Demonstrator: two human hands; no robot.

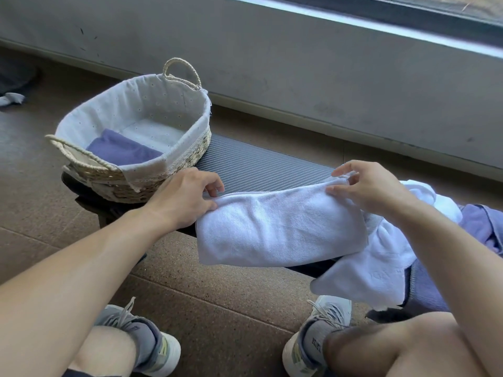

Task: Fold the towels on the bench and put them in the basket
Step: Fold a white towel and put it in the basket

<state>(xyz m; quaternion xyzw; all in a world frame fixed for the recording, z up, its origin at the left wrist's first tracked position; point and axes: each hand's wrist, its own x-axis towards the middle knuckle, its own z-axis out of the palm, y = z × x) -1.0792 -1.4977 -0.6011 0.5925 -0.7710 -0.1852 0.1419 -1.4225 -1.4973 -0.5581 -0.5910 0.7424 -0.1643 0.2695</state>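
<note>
Head view: a folded white towel (pixel 280 229) lies across the grey ribbed counter (pixel 261 167), its near edge hanging over the front. The left hand (pixel 185 197) pinches the towel's left far corner between thumb and fingers (pixel 213 187); the right hand (pixel 367 186) pinches its right far corner. Left of the towel, a woven basket (pixel 141 180) with a white liner sits on the counter, holding 1 folded purple towel (pixel 122 151). Right of the white towel lie a loose white towel (pixel 381 262) and a crumpled purple one (pixel 481 227).
</note>
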